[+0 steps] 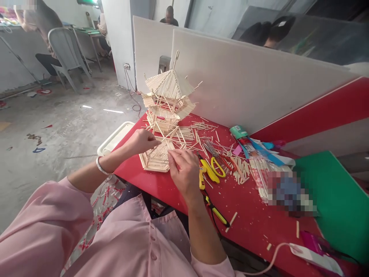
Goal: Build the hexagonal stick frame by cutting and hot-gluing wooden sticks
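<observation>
A flat hexagon panel (157,157) of pale thin wooden sticks lies near the left edge of the red table (245,223), one corner aimed at the person, long axis running near-to-far. The left hand (141,141) pinches its far left edge with narrow fingers; the right hand (184,171) rests curled on its right side. Behind stands a spiky stick tower (168,102). Yellow-handled scissors (215,167) lie just right, among loose sticks (240,171).

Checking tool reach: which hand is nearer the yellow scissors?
Right. The right hand lies just beside the yellow scissors; the left hand is farther off, across the flat stick hexagon.
</observation>
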Demonstrator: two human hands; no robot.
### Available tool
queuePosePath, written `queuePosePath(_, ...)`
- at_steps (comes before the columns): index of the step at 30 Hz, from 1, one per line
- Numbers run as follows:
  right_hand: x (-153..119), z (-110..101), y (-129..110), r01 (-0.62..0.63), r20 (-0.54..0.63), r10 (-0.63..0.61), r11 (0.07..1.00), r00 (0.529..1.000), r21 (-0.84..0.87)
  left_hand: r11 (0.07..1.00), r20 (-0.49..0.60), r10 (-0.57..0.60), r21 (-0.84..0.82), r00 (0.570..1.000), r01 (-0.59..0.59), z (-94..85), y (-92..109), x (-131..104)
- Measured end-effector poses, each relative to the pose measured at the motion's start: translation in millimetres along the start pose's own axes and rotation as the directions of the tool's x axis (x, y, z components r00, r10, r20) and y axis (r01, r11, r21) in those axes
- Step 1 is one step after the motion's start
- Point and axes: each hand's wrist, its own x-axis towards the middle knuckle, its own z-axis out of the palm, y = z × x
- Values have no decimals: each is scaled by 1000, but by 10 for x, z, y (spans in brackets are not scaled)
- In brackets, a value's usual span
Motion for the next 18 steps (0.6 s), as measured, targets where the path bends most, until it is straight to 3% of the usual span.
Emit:
queuePosePath(3,36,72,-101,52,63,-48,996,997,-69,992,-167,70,-89,983,-86,-45,-109,-108)
queuePosePath(5,24,115,-136,57,85,-48,992,995,-110,981,-332,66,-153,941,-122,-28,-249,-158)
queuePosePath(8,0,157,-155,18,40,-12,989,999,-150,948,-599,-65,-288,798,-139,95,-555,-131)
queuePosePath(9,-9,166,-153,-4,11,6,988,1000,-156,932,-654,-106,-329,749,-155,154,-669,-94)
queuePosePath(11,-32,179,-136,-51,-36,46,985,998,-165,897,-689,-172,-404,704,-177,280,-887,6)
queuePosePath(12,-50,184,-122,-74,-51,67,982,996,-171,873,-676,-220,-458,704,-167,340,-982,57)
queuePosePath(14,-97,191,-94,-120,-76,108,975,991,-189,813,-589,-295,-568,752,-126,446,-1124,140)
queuePosePath(18,-184,174,-99,-190,-129,166,960,978,-205,703,-441,-353,-707,825,-77,583,-1221,161)
